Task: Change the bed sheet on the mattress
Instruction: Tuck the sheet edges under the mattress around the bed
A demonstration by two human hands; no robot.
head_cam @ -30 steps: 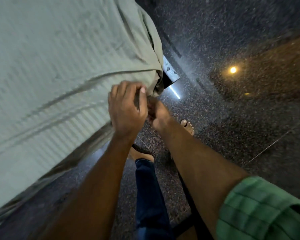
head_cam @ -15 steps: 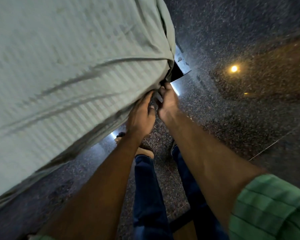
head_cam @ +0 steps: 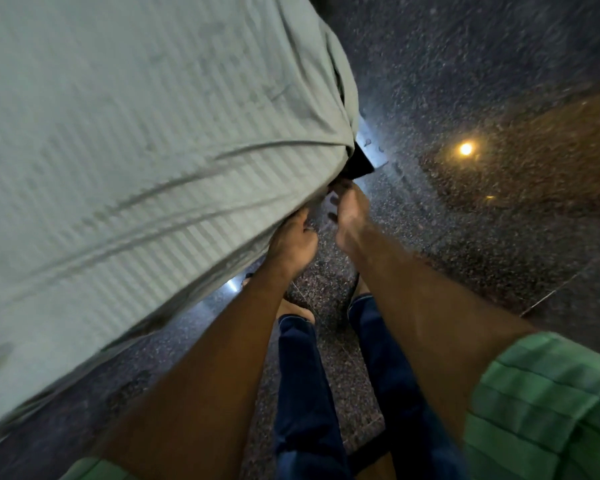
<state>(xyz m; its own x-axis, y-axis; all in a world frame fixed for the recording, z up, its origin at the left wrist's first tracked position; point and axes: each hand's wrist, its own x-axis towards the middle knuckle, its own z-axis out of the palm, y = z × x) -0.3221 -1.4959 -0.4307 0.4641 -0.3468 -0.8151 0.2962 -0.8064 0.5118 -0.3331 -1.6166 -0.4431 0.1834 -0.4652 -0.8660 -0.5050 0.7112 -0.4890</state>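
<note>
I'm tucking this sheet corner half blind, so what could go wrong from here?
1. The pale green striped sheet is pulled taut with creases; it may slip off the corner.
2. Your left hand and right hand work close to the metal bracket, which could scrape knuckles.

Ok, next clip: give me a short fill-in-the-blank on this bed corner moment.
1. The bed sheet is pale ____ with woven stripes.
2. Both hands work at the mattress ____.
3. The left hand reaches ____ the sheet's edge.
4. The right hand belongs to an arm in a ____ sleeve.

Missing: green; corner; under; green
</note>
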